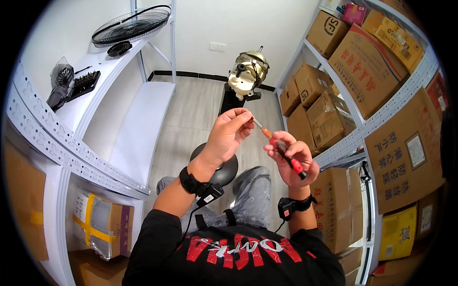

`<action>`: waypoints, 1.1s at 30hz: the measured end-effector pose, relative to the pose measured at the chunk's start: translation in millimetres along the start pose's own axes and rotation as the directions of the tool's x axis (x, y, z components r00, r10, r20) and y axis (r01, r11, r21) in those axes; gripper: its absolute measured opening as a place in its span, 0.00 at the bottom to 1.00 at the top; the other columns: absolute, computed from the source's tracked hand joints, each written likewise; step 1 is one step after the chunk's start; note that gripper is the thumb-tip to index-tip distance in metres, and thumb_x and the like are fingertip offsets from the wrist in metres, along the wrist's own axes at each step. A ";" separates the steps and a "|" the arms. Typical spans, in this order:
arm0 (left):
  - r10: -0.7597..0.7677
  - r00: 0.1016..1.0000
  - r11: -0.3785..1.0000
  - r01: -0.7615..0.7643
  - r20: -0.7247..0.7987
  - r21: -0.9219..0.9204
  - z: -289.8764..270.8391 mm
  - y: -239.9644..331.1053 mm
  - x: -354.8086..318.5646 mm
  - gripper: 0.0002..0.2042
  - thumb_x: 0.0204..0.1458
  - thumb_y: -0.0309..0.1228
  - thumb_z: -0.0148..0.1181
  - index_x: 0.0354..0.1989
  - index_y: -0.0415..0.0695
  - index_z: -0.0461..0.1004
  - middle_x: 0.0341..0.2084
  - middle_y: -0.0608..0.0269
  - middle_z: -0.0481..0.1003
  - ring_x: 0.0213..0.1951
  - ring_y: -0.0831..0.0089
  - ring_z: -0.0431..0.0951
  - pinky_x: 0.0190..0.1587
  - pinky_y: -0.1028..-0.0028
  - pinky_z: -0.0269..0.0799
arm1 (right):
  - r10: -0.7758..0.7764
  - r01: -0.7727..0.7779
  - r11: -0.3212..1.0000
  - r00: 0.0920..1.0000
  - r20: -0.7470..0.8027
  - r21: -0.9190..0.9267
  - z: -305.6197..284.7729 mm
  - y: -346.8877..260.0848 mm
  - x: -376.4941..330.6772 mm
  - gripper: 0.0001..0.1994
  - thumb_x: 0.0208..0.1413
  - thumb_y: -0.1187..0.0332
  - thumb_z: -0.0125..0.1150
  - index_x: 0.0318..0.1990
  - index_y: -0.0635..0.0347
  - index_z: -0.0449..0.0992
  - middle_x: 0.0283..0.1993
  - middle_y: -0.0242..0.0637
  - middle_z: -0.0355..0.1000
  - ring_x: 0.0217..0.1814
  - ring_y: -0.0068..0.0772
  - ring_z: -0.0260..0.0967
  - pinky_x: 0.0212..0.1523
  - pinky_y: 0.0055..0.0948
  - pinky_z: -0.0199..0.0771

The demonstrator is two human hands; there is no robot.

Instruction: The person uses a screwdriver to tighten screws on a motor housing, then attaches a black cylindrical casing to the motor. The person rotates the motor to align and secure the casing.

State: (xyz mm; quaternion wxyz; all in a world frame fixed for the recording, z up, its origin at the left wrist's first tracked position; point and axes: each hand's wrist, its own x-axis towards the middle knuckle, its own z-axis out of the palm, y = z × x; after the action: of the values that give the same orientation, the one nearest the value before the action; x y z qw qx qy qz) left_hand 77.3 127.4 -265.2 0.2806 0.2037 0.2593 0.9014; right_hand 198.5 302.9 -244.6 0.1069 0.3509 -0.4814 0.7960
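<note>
Storeroom: white walls and a grey plank-patterned floor (188, 105), with white metal shelving (143, 114) on your left and stacked brown cardboard cartons (367, 69) on your right
Screwdriver: your red-and-black-handled screwdriver with an orange collar and thin metal shaft (275, 144) is raised between your hands, its shaft pointing far left
Right hand: your bare right hand (301, 159) has its thumb and fingers curled round the handle
Left hand: your bare left hand (230, 136) has thumb and forefinger pinched together at the shaft's tip
Step at the tip: probably fitting or steadying something small there; the next move likely calls for keeping shaft and pinch in line
Motor: a rounded cream-and-gold metal motor (249, 76) on a black upright stand (232, 100) sits beyond your hands, touched by neither
Hard to make out: your fingertips cover the tip, so you cannot tell whether a screw is pinched there; your left forearm partly hides the round black base (225, 172)
</note>
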 end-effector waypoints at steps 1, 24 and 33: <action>-0.002 1.000 0.999 0.002 -0.002 -0.051 0.8 -2.3 3.0 0.05 0.61 0.31 0.59 0.41 0.44 0.75 0.33 0.68 0.78 0.35 0.81 0.78 0.40 0.81 0.75 | -0.044 0.047 0.997 0.998 -0.038 0.064 4.7 1.0 3.5 0.28 0.62 0.46 0.54 0.49 0.68 0.70 0.68 0.63 0.55 0.63 0.66 0.65 0.65 0.53 0.68; 0.071 0.997 0.993 -0.073 0.030 0.097 -5.4 -3.9 34.8 0.06 0.62 0.31 0.58 0.42 0.43 0.72 0.37 0.64 0.77 0.39 0.77 0.78 0.43 0.78 0.75 | -0.250 0.172 0.957 0.898 -0.361 -0.234 -52.7 35.6 27.6 0.12 0.62 0.69 0.60 0.49 0.65 0.70 0.54 0.51 0.68 0.42 0.40 0.76 0.42 0.32 0.78; 0.026 0.982 0.992 -0.001 -0.189 0.130 -25.4 -28.1 48.8 0.11 0.63 0.31 0.56 0.50 0.41 0.71 0.46 0.57 0.77 0.46 0.72 0.78 0.45 0.77 0.73 | -0.317 0.246 0.942 0.878 -0.360 -0.229 -54.6 26.4 32.2 0.12 0.63 0.70 0.57 0.50 0.64 0.69 0.54 0.53 0.67 0.41 0.38 0.76 0.41 0.30 0.76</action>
State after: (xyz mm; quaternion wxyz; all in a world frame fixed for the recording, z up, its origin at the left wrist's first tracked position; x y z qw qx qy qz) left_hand 38.4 168.2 -290.6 0.2346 0.1359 0.3412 0.9000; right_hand 136.6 329.8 -257.4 0.3466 0.2404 -0.4624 0.7799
